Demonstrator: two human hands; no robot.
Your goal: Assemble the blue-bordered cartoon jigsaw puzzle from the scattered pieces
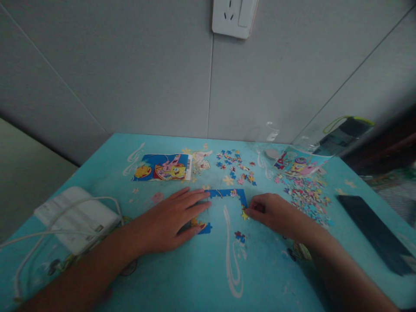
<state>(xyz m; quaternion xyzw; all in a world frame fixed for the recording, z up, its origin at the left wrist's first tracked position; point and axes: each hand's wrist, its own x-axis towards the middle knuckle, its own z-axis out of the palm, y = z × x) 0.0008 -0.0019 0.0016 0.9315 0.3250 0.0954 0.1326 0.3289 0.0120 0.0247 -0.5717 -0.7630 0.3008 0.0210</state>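
A partly joined jigsaw puzzle [224, 193], blue along its border, lies on the table. My left hand [180, 216] rests flat over its left side with the fingers spread, hiding part of it. At the right edge, my right hand [264, 208] is closed in a pinch on a puzzle piece [245, 213] with yellow on it, at the lower end of the joined strip. Just below sits a small loose cluster of puzzle pieces [239, 236], dark red and blue.
Loose pieces [230, 158] lie behind the puzzle, and a larger pile [307, 195] spreads at the right. A cartoon picture card [169, 167] lies at back left. A white device with cables [79, 216] stands left; a dark flat object [373, 232] lies right. The wall [156, 86] borders the table.
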